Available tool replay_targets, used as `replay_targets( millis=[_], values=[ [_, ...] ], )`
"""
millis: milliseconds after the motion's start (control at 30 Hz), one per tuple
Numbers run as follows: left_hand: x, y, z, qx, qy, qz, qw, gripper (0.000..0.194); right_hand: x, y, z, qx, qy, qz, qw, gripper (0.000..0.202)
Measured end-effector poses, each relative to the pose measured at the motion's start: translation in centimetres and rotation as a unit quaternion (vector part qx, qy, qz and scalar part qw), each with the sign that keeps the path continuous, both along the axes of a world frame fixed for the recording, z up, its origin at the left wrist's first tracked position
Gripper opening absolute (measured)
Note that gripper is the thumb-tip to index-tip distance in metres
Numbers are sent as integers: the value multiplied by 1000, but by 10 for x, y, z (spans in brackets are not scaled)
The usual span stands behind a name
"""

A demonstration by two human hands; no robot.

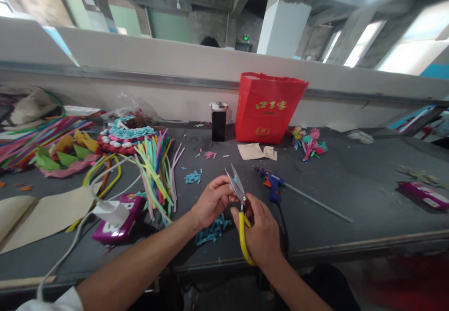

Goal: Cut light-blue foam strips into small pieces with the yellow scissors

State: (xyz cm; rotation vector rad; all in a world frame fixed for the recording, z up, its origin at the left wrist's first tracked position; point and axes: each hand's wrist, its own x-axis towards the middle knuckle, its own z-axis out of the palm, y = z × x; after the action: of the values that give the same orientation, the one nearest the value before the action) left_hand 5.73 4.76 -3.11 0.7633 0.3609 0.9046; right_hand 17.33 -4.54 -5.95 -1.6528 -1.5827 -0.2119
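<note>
My right hand (261,231) is wrapped round the yellow handles of a pair of scissors (242,227), whose blades stand slightly apart and point up and away. Between the blades shows a small blue piece (235,179), pinched by the fingers of my left hand (215,198). Under my left wrist lies a pile of cut blue pieces (213,231). A smaller heap of blue pieces (193,177) sits farther back, near a few pink pieces (210,155). To the right of the scissors a blue glue gun (271,182) rests with a long glue stick in its back.
Colourful pipe cleaners (157,166) and a purple box (119,220) with a white plug lie left. At the back stand a phone (219,126) and a red paper bag (268,110). Craft flowers (310,143) lie right of it. Another purple pack (424,195) lies far right.
</note>
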Motion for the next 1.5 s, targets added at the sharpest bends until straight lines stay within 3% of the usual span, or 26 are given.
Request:
replay_targets(
  millis=[500,733,1267,1500],
  values=[
    [0,0,3,1,-8,-4,1000,15,-1,3,-6,14,27,17,999,37],
    [0,-2,1,0,-14,2,1000,12,-1,2,1,-27,-1,12,1000,40],
    [-1,-3,2,1,3,-7,1000,16,-2,7,-1,-14,71,54,996,34],
    [-1,-1,3,1,1,-18,1000,14,-5,5,11,-22,122,47,991,29]
  ],
)
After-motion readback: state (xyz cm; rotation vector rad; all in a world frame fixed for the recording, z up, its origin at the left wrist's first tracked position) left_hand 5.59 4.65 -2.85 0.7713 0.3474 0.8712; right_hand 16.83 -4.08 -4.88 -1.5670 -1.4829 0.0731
